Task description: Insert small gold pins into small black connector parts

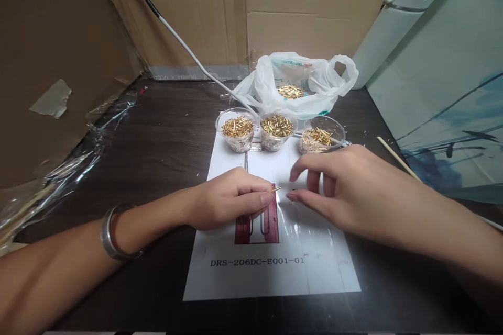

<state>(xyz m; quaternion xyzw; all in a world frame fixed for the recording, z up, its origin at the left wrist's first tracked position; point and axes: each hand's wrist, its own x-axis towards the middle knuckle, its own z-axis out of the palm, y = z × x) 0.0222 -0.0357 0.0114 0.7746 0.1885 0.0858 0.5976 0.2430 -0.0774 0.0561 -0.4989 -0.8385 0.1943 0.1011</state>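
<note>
Between thumb and forefinger, my left hand (236,196) pinches a thin gold pin (277,188), whose tip sticks out to the right. My right hand (334,183) is just right of the tip, thumb and forefinger apart, with nothing visible between them. Under both hands lies a printed white sheet (251,282) with a dark red picture partly covered by my left hand. Behind the hands stand a left plastic cup (237,141), a middle cup (275,138) and a right cup (334,133), all holding small gold metal pieces.
A white plastic bag (267,76) with more gold pins sits open behind the cups. A white cable (176,36) runs down from the upper left. Cardboard walls (196,21) enclose the dark table (157,131). A thin wooden stick (396,157) lies at the right.
</note>
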